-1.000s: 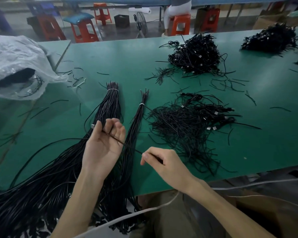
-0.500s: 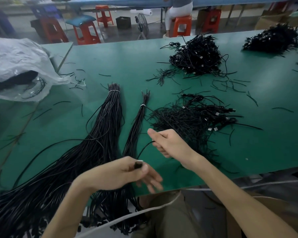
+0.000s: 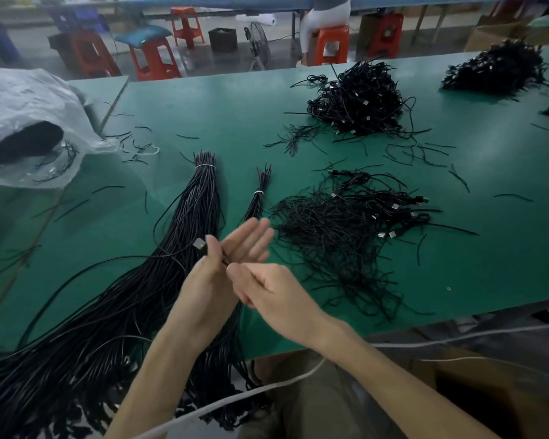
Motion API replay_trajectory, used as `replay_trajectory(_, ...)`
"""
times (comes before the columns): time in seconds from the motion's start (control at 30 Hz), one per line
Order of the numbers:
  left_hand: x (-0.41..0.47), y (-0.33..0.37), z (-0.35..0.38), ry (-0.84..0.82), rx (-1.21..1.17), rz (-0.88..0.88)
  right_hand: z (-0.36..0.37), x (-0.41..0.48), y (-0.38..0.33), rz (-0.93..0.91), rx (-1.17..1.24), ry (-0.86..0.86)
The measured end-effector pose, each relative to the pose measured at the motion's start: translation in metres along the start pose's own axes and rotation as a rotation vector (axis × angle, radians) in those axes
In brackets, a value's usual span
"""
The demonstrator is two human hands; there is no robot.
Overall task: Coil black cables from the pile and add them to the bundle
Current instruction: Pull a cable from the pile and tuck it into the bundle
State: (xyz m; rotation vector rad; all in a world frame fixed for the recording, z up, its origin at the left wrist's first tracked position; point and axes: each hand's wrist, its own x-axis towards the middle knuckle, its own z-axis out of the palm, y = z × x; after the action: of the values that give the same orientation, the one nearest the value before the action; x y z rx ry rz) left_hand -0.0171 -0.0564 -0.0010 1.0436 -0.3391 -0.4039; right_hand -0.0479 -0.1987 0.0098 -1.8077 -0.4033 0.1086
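A loose pile of black cables [image 3: 346, 226] lies on the green table [image 3: 203, 106], right of my hands. Two tied bundles lie to its left: a thick bundle [image 3: 194, 217] and a thin bundle [image 3: 259, 198], each bound with a white tie. My left hand [image 3: 222, 267] is raised palm up over the bundles, its thumb pressing one black cable [image 3: 200, 245] with a metal plug against the palm, fingers straight. My right hand [image 3: 267, 289] pinches the same cable just beside the left palm. Both hands are motion-blurred.
Another cable heap [image 3: 358, 99] sits further back, and a third heap [image 3: 498, 68] at the far right. A clear plastic bag [image 3: 23, 115] with dark cables lies at the left. Short cable scraps litter the table. Orange stools [image 3: 152, 58] and a seated person stand beyond the table.
My left hand rose from the near table edge and turned palm up. My right hand drew back from the pile toward the left palm, bringing the cable with it.
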Motion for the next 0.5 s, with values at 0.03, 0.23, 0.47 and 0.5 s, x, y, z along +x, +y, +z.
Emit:
replay_trajectory(0.03,0.001,0.004,0.0,0.046,-0.097,0.03,0.005,-0.001,0.006,0.01,0.017,-0.011)
replay_trajectory(0.23,-0.014,0.034,-0.006,-0.004,-0.347,-0.005,-0.002,-0.002,0.037,0.022,-0.05,0.236)
replay_trajectory(0.47,-0.026,0.018,0.011,-0.29,1.017,-0.4,-0.018,0.018,0.037,-0.101,-0.401,0.277)
replay_trajectory(0.5,-0.024,0.011,0.011,-0.238,1.136,-0.403,-0.019,0.019,0.033,-0.147,-0.437,0.26)
